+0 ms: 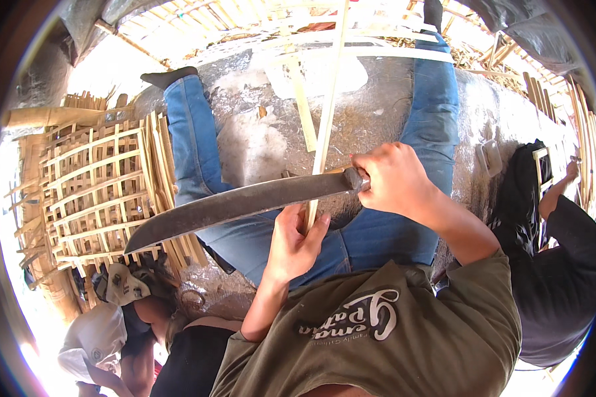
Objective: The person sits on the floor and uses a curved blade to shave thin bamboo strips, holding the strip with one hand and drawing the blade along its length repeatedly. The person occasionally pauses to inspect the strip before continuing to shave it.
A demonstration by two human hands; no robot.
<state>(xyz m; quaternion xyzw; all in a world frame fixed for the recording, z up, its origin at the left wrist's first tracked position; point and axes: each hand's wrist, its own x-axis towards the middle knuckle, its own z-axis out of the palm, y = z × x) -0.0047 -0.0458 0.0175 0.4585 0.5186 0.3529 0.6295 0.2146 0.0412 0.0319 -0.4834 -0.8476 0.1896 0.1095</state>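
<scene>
My right hand point(397, 178) is closed round the handle of a machete. The long dark blade point(238, 205) reaches left across my lap, its tip low at the left and its flat side toward me. Just below it, my left hand point(295, 241) grips a long pale bamboo strip point(331, 86) near its lower end. The strip runs up and away from me between my spread legs, with the blade crossing in front of it. Whether the cutting edge touches the strip, I cannot tell. A shorter bamboo strip point(301, 99) lies on the ground beyond my hands.
To the left stands a woven bamboo lattice point(93, 192) with slats bundled along its side. People sit close by: one in white point(96, 337) at lower left, one in black point(556, 291) at right. Pale strips point(371, 53) cross the ground near my far foot.
</scene>
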